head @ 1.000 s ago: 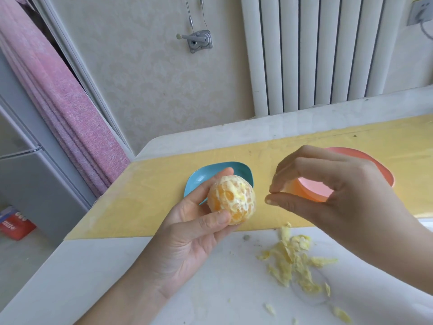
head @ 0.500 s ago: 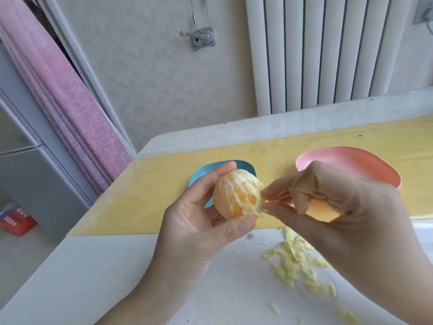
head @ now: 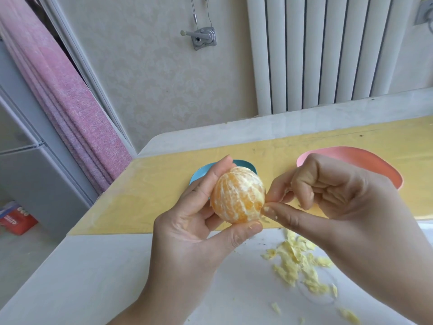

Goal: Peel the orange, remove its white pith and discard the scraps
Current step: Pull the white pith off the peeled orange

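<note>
A peeled orange with streaks of white pith is gripped by my left hand, thumb below and fingers behind it, above the table's near half. My right hand is at the fruit's right side, thumb and forefinger pinching a bit of pith on its surface, the other fingers curled in. A pile of pale yellow pith scraps lies on the white tabletop below my right hand.
A blue dish sits behind the orange and a pink dish behind my right hand, both on a yellow mat. The white table ends at left. Radiator and wall stand behind; pink curtain at left.
My right hand came in from the right and now pinches at the orange's side. My left hand has turned the fruit, showing segment lines.
</note>
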A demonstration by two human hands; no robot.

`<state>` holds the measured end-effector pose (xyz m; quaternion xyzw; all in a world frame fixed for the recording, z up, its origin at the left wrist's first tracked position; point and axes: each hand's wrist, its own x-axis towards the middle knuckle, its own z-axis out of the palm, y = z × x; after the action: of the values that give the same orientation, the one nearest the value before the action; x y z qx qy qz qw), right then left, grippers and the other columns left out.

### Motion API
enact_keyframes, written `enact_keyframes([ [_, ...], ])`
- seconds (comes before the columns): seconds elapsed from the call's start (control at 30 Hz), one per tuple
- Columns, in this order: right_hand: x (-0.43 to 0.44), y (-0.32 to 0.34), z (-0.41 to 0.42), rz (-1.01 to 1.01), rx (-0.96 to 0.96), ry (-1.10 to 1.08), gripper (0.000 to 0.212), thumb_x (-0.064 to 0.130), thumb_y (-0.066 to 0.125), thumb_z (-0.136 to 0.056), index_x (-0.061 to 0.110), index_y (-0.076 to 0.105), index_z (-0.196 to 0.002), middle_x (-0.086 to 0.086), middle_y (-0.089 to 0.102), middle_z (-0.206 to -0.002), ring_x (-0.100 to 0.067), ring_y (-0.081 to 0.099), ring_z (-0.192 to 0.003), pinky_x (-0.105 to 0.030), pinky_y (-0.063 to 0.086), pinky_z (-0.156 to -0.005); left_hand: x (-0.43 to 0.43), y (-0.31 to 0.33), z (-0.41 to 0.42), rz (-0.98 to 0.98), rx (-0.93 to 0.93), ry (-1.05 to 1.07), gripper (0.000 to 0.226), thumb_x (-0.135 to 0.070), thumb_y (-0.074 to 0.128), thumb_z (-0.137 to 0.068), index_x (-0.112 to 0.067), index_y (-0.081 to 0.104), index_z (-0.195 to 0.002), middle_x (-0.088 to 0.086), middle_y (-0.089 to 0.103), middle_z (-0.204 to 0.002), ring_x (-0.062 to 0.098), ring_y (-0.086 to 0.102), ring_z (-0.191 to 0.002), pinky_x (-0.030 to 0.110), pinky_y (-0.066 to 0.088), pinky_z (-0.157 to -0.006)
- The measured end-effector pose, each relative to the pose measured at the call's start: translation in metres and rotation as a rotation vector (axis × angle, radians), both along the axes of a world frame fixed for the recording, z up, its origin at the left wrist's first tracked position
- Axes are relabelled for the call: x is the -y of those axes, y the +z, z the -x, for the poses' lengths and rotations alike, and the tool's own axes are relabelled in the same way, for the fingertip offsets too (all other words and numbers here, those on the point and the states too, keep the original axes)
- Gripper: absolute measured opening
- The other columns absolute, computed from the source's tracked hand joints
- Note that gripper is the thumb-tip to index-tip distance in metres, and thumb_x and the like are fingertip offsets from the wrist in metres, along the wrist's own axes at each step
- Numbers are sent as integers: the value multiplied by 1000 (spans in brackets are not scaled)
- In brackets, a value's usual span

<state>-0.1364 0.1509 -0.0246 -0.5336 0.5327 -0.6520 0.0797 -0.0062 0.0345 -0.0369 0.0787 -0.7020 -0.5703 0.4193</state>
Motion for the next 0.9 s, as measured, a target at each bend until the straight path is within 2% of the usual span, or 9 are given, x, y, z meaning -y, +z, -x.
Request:
enact_keyframes([
  [0.17, -1, -2, 1, -18, -36, -2, 26, 8, 73, -68, 24, 52, -68, 5, 68, -73, -18, 64, -74, -23, 51, -69, -1, 0, 0, -27, 0, 2, 71, -33, 90, -48, -35, 68, -116, 1, 68, -116, 13, 68, -97, 23, 54, -80],
  [0.33, 1, -5, -1, 29, -27, -39, 15, 31, 74, -70, 29, 70, -84, 4, 70, -81, -19, 67, -80, -29, 54, -75, -2, 1, 0, -53, -36, -5, 68, -29, 90, -47, -33, 70, -112, 4, 68, -116, 15, 70, -94, 22, 54, -77],
  [0.47, 1, -6, -2, 41, -33, -54, 12, 36, 74, -69, 30, 73, -78, 7, 71, -78, -17, 68, -76, -25, 54, -71, -3, 0, 0, -37, -56, 13, 67, -29, 90, -49, -33, 70, -112, 11, 66, -118, 19, 69, -98, 25, 54, -80],
  [0.63, 2, -3, 5, -30, 13, 46, 23, 45, 75, -62, 27, 73, -77, 8, 71, -73, -13, 68, -70, -18, 53, -66, 0, 0, 1, -38, -38, -10, 67, -30, 90, -50, -34, 69, -113, 9, 66, -119, 18, 69, -98, 25, 54, -81],
  [0.73, 3, -1, 10, -35, -61, 92, 16, 42, 73, -68, 27, 71, -75, 9, 70, -72, -13, 66, -68, -16, 50, -65, -1, 1, 0, -25, -33, -14, 66, -30, 90, -49, -34, 70, -113, 6, 67, -117, 16, 69, -97, 23, 54, -79],
  [0.9, 3, -5, 12, -87, -235, 40, 7, 44, 60, -81, 37, 62, -82, 15, 64, -76, -12, 63, -76, -12, 45, -68, -1, 1, 0, -26, -25, 0, 68, -32, 90, -48, -34, 70, -112, 3, 68, -115, 15, 69, -96, 23, 54, -79],
])
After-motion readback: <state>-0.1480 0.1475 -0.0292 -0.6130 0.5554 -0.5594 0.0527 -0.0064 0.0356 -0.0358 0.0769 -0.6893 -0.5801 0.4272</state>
